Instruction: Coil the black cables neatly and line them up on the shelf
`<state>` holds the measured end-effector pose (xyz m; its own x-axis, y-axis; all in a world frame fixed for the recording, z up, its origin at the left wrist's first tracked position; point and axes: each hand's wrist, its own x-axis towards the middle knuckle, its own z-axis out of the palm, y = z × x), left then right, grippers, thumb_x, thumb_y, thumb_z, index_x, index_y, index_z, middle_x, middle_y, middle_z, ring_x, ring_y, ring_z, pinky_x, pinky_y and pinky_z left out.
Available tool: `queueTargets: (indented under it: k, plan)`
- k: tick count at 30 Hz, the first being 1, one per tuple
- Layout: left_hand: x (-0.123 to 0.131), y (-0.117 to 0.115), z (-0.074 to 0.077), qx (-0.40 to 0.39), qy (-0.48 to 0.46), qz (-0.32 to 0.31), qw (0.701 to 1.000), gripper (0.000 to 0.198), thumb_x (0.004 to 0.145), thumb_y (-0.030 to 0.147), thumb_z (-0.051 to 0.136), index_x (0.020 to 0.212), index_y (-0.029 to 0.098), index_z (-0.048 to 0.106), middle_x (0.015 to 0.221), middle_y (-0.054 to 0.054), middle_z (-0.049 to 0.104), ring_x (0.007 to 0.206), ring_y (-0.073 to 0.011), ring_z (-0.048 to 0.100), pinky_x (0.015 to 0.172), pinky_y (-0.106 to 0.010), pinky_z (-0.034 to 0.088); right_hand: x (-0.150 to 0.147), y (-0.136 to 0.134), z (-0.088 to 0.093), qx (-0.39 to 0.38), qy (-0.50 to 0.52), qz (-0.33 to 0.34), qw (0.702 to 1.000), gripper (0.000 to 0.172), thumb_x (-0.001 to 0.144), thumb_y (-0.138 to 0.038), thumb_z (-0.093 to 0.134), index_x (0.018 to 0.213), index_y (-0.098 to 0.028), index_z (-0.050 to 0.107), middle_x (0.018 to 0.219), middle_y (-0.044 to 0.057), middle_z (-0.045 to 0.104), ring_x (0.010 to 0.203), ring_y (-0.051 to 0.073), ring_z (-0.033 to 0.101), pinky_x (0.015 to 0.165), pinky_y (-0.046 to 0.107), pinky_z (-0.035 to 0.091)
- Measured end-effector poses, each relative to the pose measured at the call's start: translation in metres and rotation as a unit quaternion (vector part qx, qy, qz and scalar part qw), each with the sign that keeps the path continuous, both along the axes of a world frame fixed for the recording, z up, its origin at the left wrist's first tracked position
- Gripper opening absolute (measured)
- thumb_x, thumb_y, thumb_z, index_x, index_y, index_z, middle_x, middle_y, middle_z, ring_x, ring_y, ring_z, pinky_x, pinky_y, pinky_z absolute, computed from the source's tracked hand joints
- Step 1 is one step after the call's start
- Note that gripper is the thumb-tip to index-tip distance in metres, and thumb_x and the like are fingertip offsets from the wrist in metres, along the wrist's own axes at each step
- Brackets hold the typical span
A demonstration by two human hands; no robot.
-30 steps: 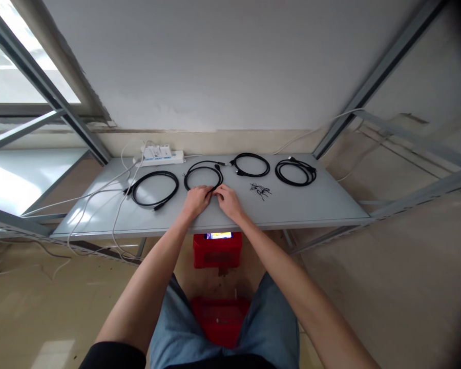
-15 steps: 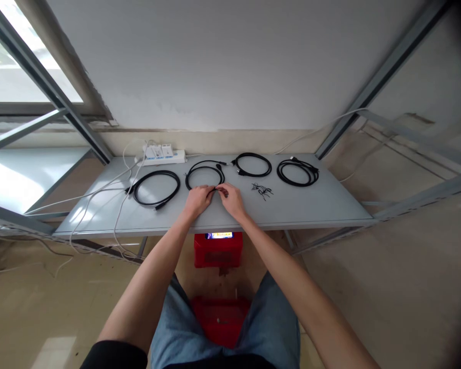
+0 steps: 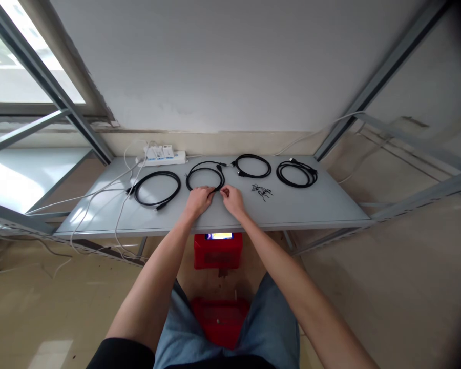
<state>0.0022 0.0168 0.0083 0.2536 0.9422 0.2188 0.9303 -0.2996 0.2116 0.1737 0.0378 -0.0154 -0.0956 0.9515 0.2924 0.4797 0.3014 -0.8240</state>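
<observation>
Several black coiled cables lie in a row on a grey metal shelf. My left hand and my right hand meet at the near edge of the second coiled cable, fingers curled and pinching it. What sits between the fingertips is too small to make out beyond the cable. A small heap of black twist ties lies just right of my right hand.
A white power strip with plugs sits at the shelf's back left, and white cords trail off the left edge. Other coils lie at the left, middle right and far right. Red crates stand under the shelf.
Both hands have stayed on the near edge of the second coil. My right hand shifted slightly rightward and its fingers worked at the cable. The camera view drifted a little.
</observation>
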Motion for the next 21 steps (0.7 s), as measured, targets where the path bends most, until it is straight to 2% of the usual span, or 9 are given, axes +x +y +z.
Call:
queueTargets:
  k: [3,8,12,15,17,21]
  plan:
    - [0.000,0.000,0.000,0.001,0.000,0.004,1.000,0.038,0.107,0.034,0.045,0.134,0.025,0.071,0.116,-0.010,0.077,0.106,-0.0259,0.071,0.090,-0.033,0.048,-0.003,0.004,0.000,-0.036,-0.001,0.000,0.999,0.011,0.083,-0.016,0.059,0.081,-0.019,0.070,0.079,0.003,0.072,0.075,0.018,0.064,0.076,0.029,0.047]
    - [-0.002,0.001,-0.001,0.012,-0.013,0.000,1.000,0.037,0.107,0.031,0.045,0.132,0.024,0.072,0.114,-0.010,0.078,0.104,-0.0256,0.072,0.088,-0.033,0.048,-0.010,0.017,0.010,-0.167,0.050,-0.005,0.985,0.012,0.071,-0.016,0.059,0.069,-0.018,0.071,0.068,0.000,0.068,0.074,0.018,0.062,0.072,0.026,0.045]
    - [-0.003,0.003,-0.004,0.021,-0.021,0.001,1.000,0.036,0.106,0.030,0.046,0.131,0.024,0.072,0.114,-0.009,0.078,0.102,-0.0252,0.072,0.085,-0.033,0.048,-0.009,0.025,0.018,-0.229,0.072,0.033,0.970,0.011,0.065,-0.014,0.060,0.061,-0.017,0.069,0.060,-0.001,0.063,0.072,0.017,0.059,0.073,0.026,0.043]
    - [-0.003,0.004,-0.005,0.024,-0.031,-0.009,0.999,0.035,0.106,0.029,0.047,0.131,0.024,0.072,0.113,-0.008,0.078,0.101,-0.0242,0.071,0.085,-0.032,0.048,-0.002,0.024,0.019,-0.220,0.114,0.088,0.965,0.008,0.066,-0.017,0.063,0.063,-0.017,0.070,0.065,-0.001,0.066,0.075,0.017,0.060,0.078,0.027,0.045]
    - [-0.004,0.004,-0.006,0.030,-0.037,-0.018,0.999,0.033,0.106,0.028,0.047,0.127,0.023,0.072,0.112,-0.009,0.077,0.102,-0.0241,0.070,0.087,-0.032,0.047,0.004,0.019,0.015,-0.190,0.145,0.124,0.963,0.010,0.073,-0.023,0.065,0.070,-0.017,0.073,0.073,0.001,0.071,0.079,0.017,0.063,0.083,0.029,0.047]
    - [-0.003,0.003,-0.005,0.045,-0.031,-0.018,0.998,0.028,0.107,0.028,0.046,0.109,0.018,0.072,0.104,-0.012,0.075,0.103,-0.0261,0.067,0.089,-0.035,0.046,0.010,0.005,0.004,-0.120,0.169,0.127,0.970,0.019,0.084,-0.029,0.063,0.091,-0.017,0.075,0.078,0.002,0.070,0.079,0.017,0.064,0.084,0.031,0.050]
